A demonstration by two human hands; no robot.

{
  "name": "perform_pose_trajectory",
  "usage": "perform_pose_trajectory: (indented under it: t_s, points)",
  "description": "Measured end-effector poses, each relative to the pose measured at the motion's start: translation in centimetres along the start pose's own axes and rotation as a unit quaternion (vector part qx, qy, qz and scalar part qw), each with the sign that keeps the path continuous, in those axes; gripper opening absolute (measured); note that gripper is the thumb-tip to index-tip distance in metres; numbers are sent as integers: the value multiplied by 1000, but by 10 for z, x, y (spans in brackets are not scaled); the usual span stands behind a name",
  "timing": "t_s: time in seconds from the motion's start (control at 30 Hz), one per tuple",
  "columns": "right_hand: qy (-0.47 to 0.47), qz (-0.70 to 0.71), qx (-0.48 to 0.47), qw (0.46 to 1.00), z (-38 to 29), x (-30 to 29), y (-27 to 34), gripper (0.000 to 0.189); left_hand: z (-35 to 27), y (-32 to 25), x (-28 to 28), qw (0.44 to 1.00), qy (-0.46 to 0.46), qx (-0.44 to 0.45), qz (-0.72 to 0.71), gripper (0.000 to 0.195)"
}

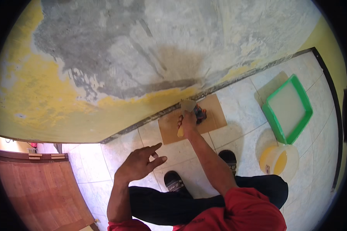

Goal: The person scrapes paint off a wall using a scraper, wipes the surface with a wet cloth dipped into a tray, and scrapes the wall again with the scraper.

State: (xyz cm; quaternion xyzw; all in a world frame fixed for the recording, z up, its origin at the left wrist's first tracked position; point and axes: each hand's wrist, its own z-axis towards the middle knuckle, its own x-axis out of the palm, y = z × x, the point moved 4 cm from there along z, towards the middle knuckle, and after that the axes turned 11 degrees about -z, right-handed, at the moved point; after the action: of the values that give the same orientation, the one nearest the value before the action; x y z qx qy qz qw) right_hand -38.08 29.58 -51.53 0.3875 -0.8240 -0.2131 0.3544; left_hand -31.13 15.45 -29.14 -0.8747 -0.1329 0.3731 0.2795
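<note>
My right hand (188, 121) is shut on the yellow handle of a scraper (188, 105), its wide grey blade close to the foot of the wall. Under that hand lies a sheet of brown cardboard (217, 111) on the floor tiles. Just right of the blade, a dark blue and orange object (201, 113) rests on the cardboard; its kind is hard to tell. My left hand (141, 162) hangs in the air left of the cardboard, fingers apart, holding nothing. Before me the wall (173, 57) shows grey plaster patches within worn yellow paint.
A green tray (272, 122) with whitish contents stands on the floor at right. Near it is a translucent plastic tub (290, 161) with yellow contents. My two sandalled feet (173, 180) are below the cardboard. A wooden door (43, 190) is at lower left.
</note>
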Motion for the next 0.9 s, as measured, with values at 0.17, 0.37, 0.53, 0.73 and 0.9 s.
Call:
perform_pose_trajectory:
  t_s: [0.17, 0.37, 0.53, 0.73, 0.9]
  points:
    - [-16, 24, 38, 999, 10, -4, -19, 12, -17, 2, 0, 998, 9, -47, -29, 62]
    - [48, -80, 14, 996, 5, -17, 18, 12, -21, 8, -2, 995, -25, -77, -59, 59]
    - [110, -56, 71, 990, -6, -18, 38, 17, -19, 6, 1, 995, -6, -64, -73, 58]
    - [139, -194, -15, 971, -18, -14, 75, 19, -13, 5, 2, 994, -5, -71, -86, 53]
    - [123, -316, -27, 940, -15, -21, 117, 22, -12, 8, 1, 994, 2, -59, -91, 49]
